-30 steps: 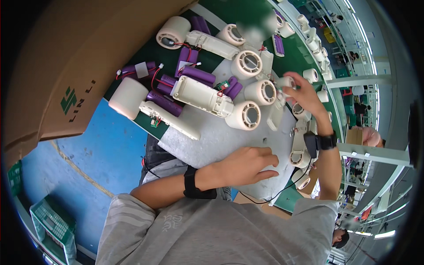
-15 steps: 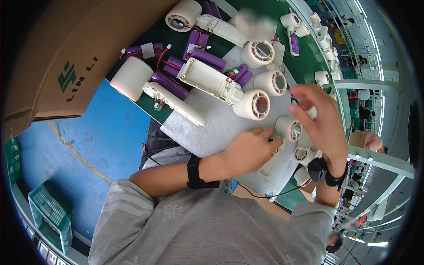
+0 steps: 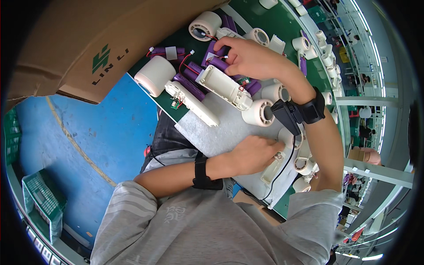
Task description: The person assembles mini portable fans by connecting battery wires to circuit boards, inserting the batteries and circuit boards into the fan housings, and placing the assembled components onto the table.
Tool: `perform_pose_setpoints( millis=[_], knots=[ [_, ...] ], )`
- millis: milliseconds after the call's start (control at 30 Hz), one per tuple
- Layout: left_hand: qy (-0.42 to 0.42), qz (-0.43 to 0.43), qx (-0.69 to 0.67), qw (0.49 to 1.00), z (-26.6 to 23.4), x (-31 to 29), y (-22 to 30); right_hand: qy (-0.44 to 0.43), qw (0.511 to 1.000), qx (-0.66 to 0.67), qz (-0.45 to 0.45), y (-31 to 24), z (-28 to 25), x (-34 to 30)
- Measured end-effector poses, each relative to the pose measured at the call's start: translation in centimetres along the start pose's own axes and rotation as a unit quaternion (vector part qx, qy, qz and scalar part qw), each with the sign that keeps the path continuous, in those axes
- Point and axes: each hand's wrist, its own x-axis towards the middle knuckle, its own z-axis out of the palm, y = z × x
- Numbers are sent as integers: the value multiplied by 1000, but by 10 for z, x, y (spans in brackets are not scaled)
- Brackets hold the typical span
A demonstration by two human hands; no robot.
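Where our grey striped shirt point(image 3: 176, 229) fills the lower edge, our two forearms come up into view, each with a black wrist strap. Nearest to us, our left hand point(image 3: 254, 154) lies palm-down on the white foam sheet point(image 3: 221, 130) that covers part of the green desk point(image 3: 287, 205); its fingertips point(image 3: 279, 144) touch a small cream plastic housing part point(image 3: 276, 165) at the sheet's right end. Its grip is loose, fingers together and flat, pressing on the part rather than clamped round it (whether the thumb hooks under anything we cannot tell). A thin black cord point(image 3: 278, 176) runs down from the right wrist strap across this part.

Just beyond, a long cream plastic handle casing point(image 3: 223, 87) lies slanted across the foam, with a cream round motor cylinder point(image 3: 259, 112) near its right end. Beside it, toward our left, lies a narrower white casing strip point(image 3: 192, 104) and a larger cream cylinder point(image 3: 154, 76).

Farther off, our right hand point(image 3: 249, 57) reaches over the casing; its fingers are closed on a purple cylindrical battery cell pack point(image 3: 218, 63) with red wires, lying among other purple cells.

Farthest from us, more cream cylinders sit in a row along the desk's far side. A big brown cardboard box point(image 3: 75, 44) stands at the upper left, above the blue floor point(image 3: 88, 141) and a green plastic crate point(image 3: 42, 205).
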Motion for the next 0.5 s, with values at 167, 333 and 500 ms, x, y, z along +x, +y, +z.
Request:
perform_pose_setpoints(
  millis=[167, 333, 500],
  knots=[
    [6, 33, 12, 999, 2, -3, -5, -24, 995, 91, 19, 5, 3, -1],
    [40, 46, 31, 998, 7, -5, -7, 111, 987, 116, -30, -5, 4, -25],
    [8, 27, -8, 1000, 6, -4, -6, 354, 884, 300, -57, -1, -10, -91]
  ],
)
